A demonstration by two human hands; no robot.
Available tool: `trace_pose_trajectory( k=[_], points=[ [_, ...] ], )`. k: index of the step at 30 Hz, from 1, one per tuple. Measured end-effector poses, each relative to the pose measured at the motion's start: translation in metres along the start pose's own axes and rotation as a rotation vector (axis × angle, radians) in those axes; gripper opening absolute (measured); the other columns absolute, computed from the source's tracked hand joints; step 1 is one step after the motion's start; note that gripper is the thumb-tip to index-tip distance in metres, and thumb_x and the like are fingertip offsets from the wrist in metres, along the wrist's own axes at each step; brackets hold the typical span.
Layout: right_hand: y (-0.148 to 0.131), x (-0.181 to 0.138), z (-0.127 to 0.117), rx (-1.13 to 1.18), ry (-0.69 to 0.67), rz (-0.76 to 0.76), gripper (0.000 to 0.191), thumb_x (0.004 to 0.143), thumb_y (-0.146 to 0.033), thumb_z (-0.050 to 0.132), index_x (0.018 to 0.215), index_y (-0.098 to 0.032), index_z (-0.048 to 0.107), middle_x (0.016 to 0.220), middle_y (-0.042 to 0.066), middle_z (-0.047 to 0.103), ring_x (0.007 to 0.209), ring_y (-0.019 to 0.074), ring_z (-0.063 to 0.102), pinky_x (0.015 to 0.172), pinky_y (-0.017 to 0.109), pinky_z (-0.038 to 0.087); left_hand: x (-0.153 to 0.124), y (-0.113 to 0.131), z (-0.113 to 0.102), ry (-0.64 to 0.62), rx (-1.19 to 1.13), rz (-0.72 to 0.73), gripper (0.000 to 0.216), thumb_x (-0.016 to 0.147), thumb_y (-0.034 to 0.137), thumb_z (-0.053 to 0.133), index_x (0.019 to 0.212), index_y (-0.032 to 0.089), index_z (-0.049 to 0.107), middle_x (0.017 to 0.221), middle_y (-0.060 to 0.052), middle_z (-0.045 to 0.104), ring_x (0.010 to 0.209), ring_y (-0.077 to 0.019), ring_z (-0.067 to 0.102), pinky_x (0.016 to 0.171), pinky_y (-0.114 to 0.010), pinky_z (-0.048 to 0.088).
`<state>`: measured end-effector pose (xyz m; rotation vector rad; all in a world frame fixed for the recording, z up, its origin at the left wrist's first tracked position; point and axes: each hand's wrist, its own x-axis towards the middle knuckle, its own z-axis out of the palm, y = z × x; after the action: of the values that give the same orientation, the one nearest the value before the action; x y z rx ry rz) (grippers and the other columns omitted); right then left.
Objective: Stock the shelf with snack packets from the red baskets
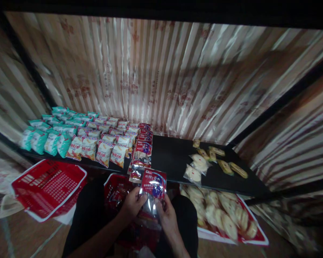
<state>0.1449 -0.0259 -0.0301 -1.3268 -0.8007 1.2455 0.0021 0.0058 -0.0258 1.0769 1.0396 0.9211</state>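
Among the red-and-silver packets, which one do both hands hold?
The held packet, just in front of the row of packets: left hand and right hand grip its lower half, while that row rests on the black shelf.

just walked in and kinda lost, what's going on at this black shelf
A person holds a red and silver packet with the left hand and right hand, in front of the black shelf. Similar packets stand in a row there, beside white bags and, farther left, teal bags. More packets lie in a red basket below.
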Motion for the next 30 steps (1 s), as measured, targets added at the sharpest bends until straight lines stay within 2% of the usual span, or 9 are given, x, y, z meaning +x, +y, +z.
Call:
trace_pose_trajectory(
  k=[3,7,12,17,19,21,26,30],
  points=[
    [0.006,0.003,-0.006,-0.013,0.055,-0.020,0.049,0.063,-0.047,0.069,0.102,-0.018,0.058,0.093,0.007,0.069,0.081,0.0222,0.064,0.069,0.031,0.051,-0.006,-0.007,0.001,-0.058,-0.016,-0.001,0.030,0.072,0.039,0.058,0.091,0.016,0.055,0.083,-0.003,0.066,0.078,-0.0183,0.062,0.070,-0.027,0.048],
    [0.006,0.008,-0.010,-0.017,0.061,-0.021,0.046,0.066,-0.046,0.067,0.101,-0.019,0.057,0.091,0.006,0.069,0.079,0.0216,0.064,0.069,0.031,0.052,-0.013,-0.012,0.001,-0.079,0.035,0.017,0.028,0.073,0.033,0.057,0.096,0.017,0.055,0.086,-0.003,0.066,0.080,-0.0183,0.062,0.072,-0.027,0.048],
    [-0.003,0.019,-0.001,-0.036,0.054,-0.046,0.052,0.067,-0.048,0.065,0.109,-0.018,0.055,0.095,0.008,0.069,0.083,0.0234,0.065,0.067,0.031,0.053,-0.006,-0.006,0.000,-0.068,0.025,0.077,0.029,0.075,0.025,0.051,0.102,0.016,0.054,0.094,-0.005,0.067,0.086,-0.0195,0.062,0.077,-0.029,0.049],
    [-0.017,0.046,0.021,-0.083,0.065,-0.142,0.075,0.071,-0.044,0.062,0.134,-0.019,0.033,0.107,0.009,0.065,0.088,0.0230,0.064,0.073,0.034,0.053,0.022,0.002,-0.009,0.121,0.109,0.103,0.035,0.074,0.022,0.051,0.109,0.016,0.053,0.099,-0.006,0.066,0.090,-0.0183,0.062,0.081,-0.029,0.048],
    [-0.022,0.060,0.029,-0.148,0.037,-0.198,0.079,0.074,-0.042,0.059,0.140,-0.018,0.022,0.108,0.010,0.065,0.088,0.0224,0.064,0.076,0.035,0.052,0.036,0.005,-0.016,0.206,0.193,0.107,0.039,0.074,0.020,0.052,0.113,0.016,0.051,0.098,-0.006,0.066,0.089,-0.0173,0.062,0.080,-0.029,0.048],
    [-0.027,0.073,0.037,-0.260,0.050,-0.267,0.079,0.075,-0.040,0.057,0.141,-0.018,0.019,0.112,0.011,0.062,0.092,0.0223,0.063,0.080,0.037,0.050,0.049,0.009,-0.023,0.277,0.279,0.105,0.045,0.075,0.019,0.053,0.119,0.016,0.048,0.097,-0.006,0.066,0.085,-0.0162,0.062,0.077,-0.028,0.049],
    [-0.028,0.098,0.050,-0.578,0.102,-0.466,0.053,0.078,-0.039,0.051,0.124,-0.015,0.049,0.119,0.013,0.057,0.108,0.0250,0.052,0.093,0.041,0.040,0.068,0.021,-0.038,0.348,0.417,0.175,0.048,0.077,0.015,0.049,0.124,0.018,0.044,0.099,-0.005,0.065,0.082,-0.0140,0.062,0.079,-0.029,0.048],
    [-0.020,0.111,0.056,-0.728,0.144,-0.536,0.046,0.080,-0.037,0.047,0.118,-0.013,0.055,0.111,0.015,0.060,0.107,0.0255,0.049,0.093,0.043,0.039,0.069,0.027,-0.040,0.401,0.656,0.199,0.048,0.076,0.015,0.050,0.123,0.015,0.046,0.110,-0.009,0.059,0.098,-0.0174,0.058,0.088,-0.031,0.045]
  ],
)
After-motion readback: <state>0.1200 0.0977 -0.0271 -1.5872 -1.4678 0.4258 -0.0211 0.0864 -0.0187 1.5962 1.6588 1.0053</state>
